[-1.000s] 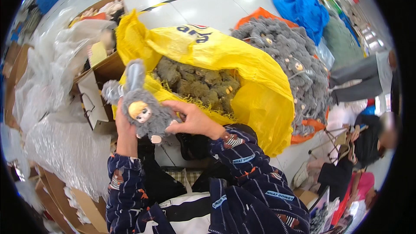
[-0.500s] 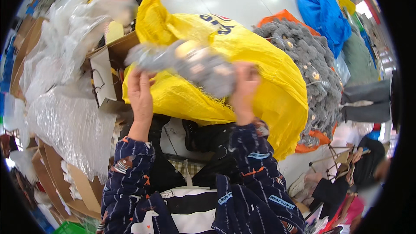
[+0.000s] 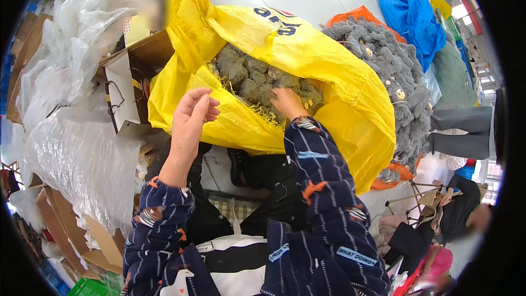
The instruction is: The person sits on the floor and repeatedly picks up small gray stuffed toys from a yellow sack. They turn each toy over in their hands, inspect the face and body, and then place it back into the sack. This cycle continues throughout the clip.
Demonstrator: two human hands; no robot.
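In front of me lies a large yellow woven sack, its frayed mouth spread around a heap of grey fluffy plush pieces. My right hand reaches into that mouth, its bent fingers closed on a grey plush piece; the fingertips are partly hidden. To the left, my left hand is raised over the near edge of the sack. Its fingers are loosely curled and apart, with nothing visible in them.
On the right, an orange sack overflows with more grey plush, near a blue bag. An opened carton and clear plastic sheeting crowd my left. Another person's legs show far right.
Both hands held up a grey plush piece before; it is no longer between them. My right hand has gone down into the sack, whose filled mouth now shows. The left is empty.
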